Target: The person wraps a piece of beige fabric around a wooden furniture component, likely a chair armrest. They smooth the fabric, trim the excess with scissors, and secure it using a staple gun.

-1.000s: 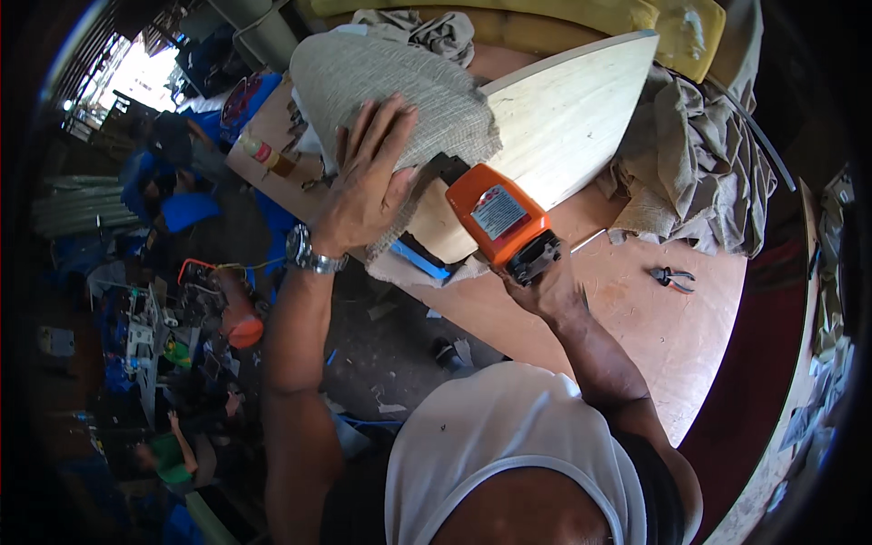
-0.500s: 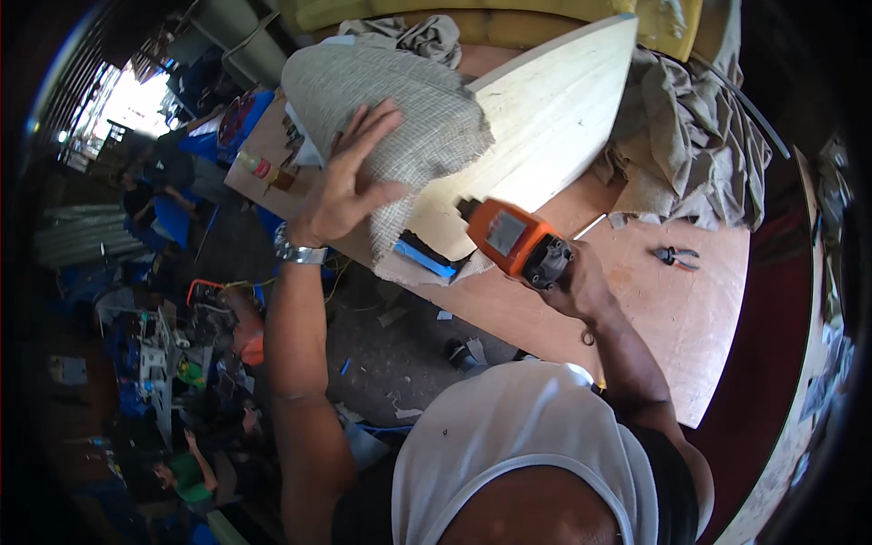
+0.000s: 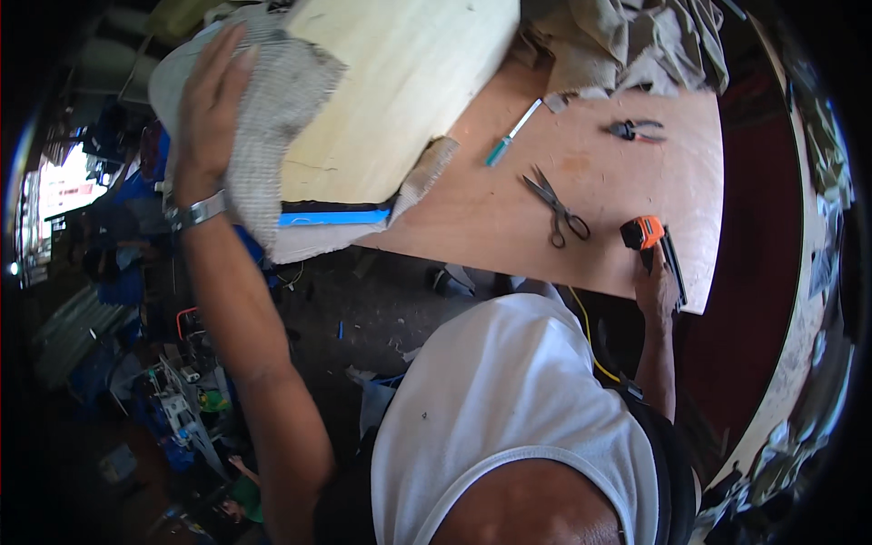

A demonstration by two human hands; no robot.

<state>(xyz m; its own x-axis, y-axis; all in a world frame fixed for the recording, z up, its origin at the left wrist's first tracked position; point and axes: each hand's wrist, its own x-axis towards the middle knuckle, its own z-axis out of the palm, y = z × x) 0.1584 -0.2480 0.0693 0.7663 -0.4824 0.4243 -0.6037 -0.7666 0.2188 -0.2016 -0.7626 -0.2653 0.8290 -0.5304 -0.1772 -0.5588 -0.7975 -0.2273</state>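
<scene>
My left hand [image 3: 211, 113] lies with outstretched fingers on woven grey fabric [image 3: 289, 95], which covers one end of a pale wooden panel [image 3: 381, 100]. A blue strip [image 3: 334, 218] with a black band above it runs along the panel's near edge, and a fabric flap [image 3: 425, 177] hangs at its right corner. Far to the right, my right hand [image 3: 656, 282] is closed round the handle of an orange and black staple gun [image 3: 643, 233] at the table's near right edge. Its fingers are partly hidden by the tool.
On the wooden table [image 3: 472, 232] lie scissors [image 3: 555, 209], a green-handled screwdriver [image 3: 514, 133] and pliers [image 3: 636, 130]. Crumpled beige cloth [image 3: 627, 45] is heaped at the back right. A yellow hose [image 3: 589, 336] hangs below the table edge. Another person in green [image 3: 243, 495] is at lower left.
My right hand has carried the staple gun away from the panel to the table's right edge, uncovering the scissors. The view has shifted; my left hand remains on the fabric.
</scene>
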